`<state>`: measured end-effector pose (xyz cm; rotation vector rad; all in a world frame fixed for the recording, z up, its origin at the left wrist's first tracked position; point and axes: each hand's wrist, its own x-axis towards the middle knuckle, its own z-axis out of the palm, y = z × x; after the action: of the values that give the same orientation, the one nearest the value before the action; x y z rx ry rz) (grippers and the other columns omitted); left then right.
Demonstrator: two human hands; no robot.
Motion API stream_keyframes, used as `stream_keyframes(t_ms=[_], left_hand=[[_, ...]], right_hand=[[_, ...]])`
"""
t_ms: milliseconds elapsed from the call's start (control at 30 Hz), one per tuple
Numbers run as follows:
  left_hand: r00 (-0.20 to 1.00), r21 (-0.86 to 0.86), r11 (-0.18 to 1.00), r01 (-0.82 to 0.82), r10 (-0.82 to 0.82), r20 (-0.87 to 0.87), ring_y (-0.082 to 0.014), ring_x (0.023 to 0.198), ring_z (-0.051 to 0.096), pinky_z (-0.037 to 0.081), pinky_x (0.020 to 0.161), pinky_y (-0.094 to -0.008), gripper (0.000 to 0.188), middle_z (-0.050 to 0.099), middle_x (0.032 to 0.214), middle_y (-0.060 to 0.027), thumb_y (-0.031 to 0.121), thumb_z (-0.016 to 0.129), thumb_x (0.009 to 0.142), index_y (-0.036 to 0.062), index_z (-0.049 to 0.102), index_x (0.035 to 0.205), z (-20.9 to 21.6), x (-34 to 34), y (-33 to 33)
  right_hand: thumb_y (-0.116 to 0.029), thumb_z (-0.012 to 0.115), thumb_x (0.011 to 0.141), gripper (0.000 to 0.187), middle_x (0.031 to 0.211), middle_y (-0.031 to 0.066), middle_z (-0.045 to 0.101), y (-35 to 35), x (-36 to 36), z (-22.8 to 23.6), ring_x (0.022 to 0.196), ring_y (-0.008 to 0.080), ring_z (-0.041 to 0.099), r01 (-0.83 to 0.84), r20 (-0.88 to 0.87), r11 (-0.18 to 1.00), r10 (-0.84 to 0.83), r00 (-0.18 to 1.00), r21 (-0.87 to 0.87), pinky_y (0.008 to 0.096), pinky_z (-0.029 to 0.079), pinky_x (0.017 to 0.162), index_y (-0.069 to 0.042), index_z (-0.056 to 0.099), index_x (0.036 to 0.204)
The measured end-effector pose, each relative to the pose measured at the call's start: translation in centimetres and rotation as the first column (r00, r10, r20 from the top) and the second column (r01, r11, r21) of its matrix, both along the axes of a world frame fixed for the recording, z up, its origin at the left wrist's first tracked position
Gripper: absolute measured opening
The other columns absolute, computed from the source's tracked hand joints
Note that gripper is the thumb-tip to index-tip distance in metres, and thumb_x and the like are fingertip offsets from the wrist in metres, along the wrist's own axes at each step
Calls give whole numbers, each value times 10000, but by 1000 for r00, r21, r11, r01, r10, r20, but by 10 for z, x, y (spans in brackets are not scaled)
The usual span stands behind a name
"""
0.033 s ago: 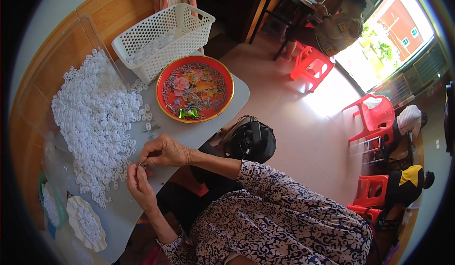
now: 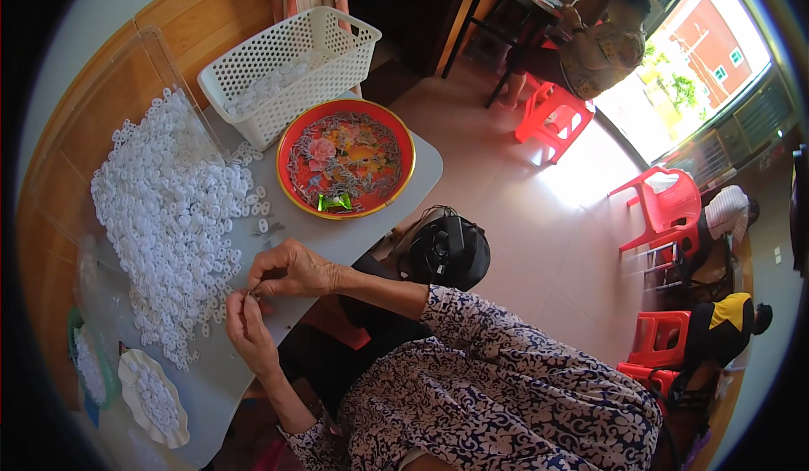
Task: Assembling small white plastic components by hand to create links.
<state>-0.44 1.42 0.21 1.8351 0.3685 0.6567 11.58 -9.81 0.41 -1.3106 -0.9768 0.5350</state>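
Observation:
Over the edge of the grey table (image 2: 221, 387), my two hands meet fingertip to fingertip. My right hand (image 2: 291, 270) pinches with thumb and forefinger. Just below it, my left hand (image 2: 250, 329) is closed in a pinch too. Between the fingertips is a small dark piece, too tiny and covered to name. Beside the hands spreads a large pile of small white oval plastic pieces with holes (image 2: 173, 227). A red round tray (image 2: 408, 138) with a floral bottom holds many small grey metal pieces and a green wrapped packet (image 2: 334, 203).
A white perforated basket (image 2: 261, 65) with white pieces stands behind the tray. A scalloped white dish (image 2: 139, 404) and a green-rimmed container (image 2: 108, 361) sit at the near left. A black cap (image 2: 444, 250) is beside the table. Red chairs (image 2: 552, 121) and other people are farther off.

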Motion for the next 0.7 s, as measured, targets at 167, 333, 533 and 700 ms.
stream_keyframes(t_ms=[167, 333, 533, 700], left_hand=[[1000, -5, 1000, 13, -13, 9, -128, 625, 456, 381, 588, -272, 208, 493, 707, -58, 157, 459, 911, -36, 535, 907, 0, 0, 0], [1000, -15, 1000, -5, 5, 0, -135, 622, 461, 390, 588, -277, 196, 500, 720, -64, 138, 458, 911, -40, 540, 914, 0, 0, -1], [1000, 39, 999, 10, -11, 23, -139, 615, 474, 399, 578, -279, 186, 518, 745, -70, 118, 471, 905, -47, 553, 933, -1, 0, -1], [1000, -85, 996, -19, 19, 0, -131, 612, 475, 395, 585, -269, 203, 518, 730, -60, 140, 483, 898, -46, 557, 930, 6, 2, -6]], right_hand=[[47, 583, 749, 101, 753, -7, 584, 3, 0, -1, 725, 46, 528, -21, -190, 992, 45, 981, 127, 216, 451, 643, 9, 579, 843], [68, 553, 746, 134, 755, -14, 563, 2, -1, 0, 730, 38, 508, -21, -225, 992, 50, 973, 127, 210, 444, 653, 13, 558, 868], [32, 580, 802, 114, 781, 8, 591, -4, -1, 6, 752, 53, 540, -38, -90, 997, 43, 995, 63, 227, 463, 686, 0, 562, 910], [13, 590, 811, 92, 774, 13, 601, -4, 1, 4, 756, 55, 544, -38, -75, 997, 43, 996, 70, 233, 464, 685, 0, 562, 898]])
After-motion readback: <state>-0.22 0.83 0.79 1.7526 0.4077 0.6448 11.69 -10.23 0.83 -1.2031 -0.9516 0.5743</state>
